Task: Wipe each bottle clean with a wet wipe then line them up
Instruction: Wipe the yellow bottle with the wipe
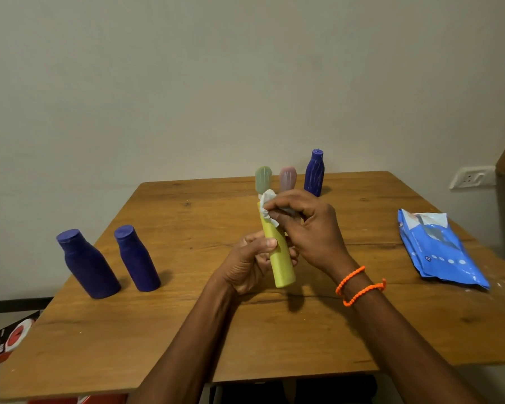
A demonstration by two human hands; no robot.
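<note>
Left hand (250,262) grips one yellow bottle (277,252); right hand (306,225) pinches one wipe (267,207). I count five bottles on bench (187,316).

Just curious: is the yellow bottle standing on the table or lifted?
Lifted and tilted. The left hand holds the yellow bottle above the table, casting its shadow below.

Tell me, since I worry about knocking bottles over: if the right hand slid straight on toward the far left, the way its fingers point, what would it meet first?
Past the yellow bottle it wipes, the right hand would probably meet the green bottle first, though depth is unclear.
</note>
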